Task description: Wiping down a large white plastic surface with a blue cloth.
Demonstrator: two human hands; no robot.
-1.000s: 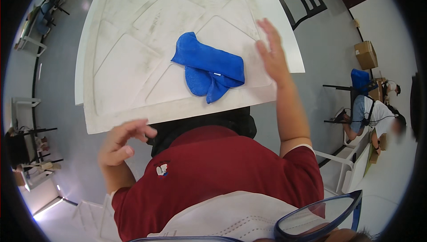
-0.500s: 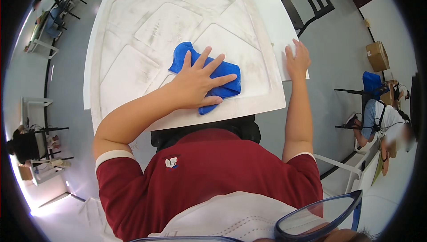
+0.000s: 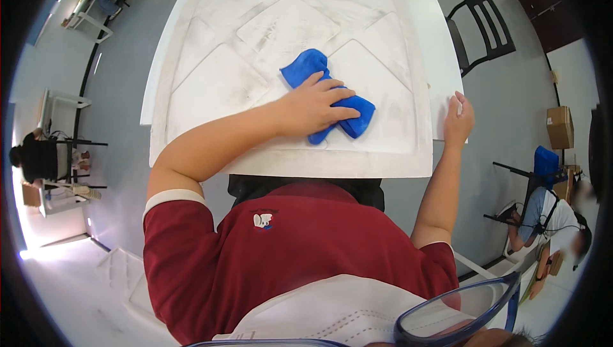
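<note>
A large white panel (image 3: 211,111) with a raised rim and diamond-shaped outlines lies on a white table (image 3: 440,91). Grey smudges mark its surface, mostly along the far lines. On the near middle of the panel my left hand (image 3: 313,107) presses a crumpled blue cloth (image 3: 308,66), its fingers bent around the folds. Parts of the cloth stick out beyond the fingertips and under the palm. My right hand (image 3: 460,120) rests at the table's right edge, fingers loosely bent, with nothing seen in it.
A black slatted chair (image 3: 482,31) stands beyond the table's right side. Farther right are a cardboard box (image 3: 560,127) and a seated person (image 3: 555,219). Another seated person (image 3: 41,157) is at a small table on the left.
My left hand has drawn its spread fingers together on the cloth, which is now more bunched and turned. My right hand has slid nearer along the table edge. The view has shifted.
</note>
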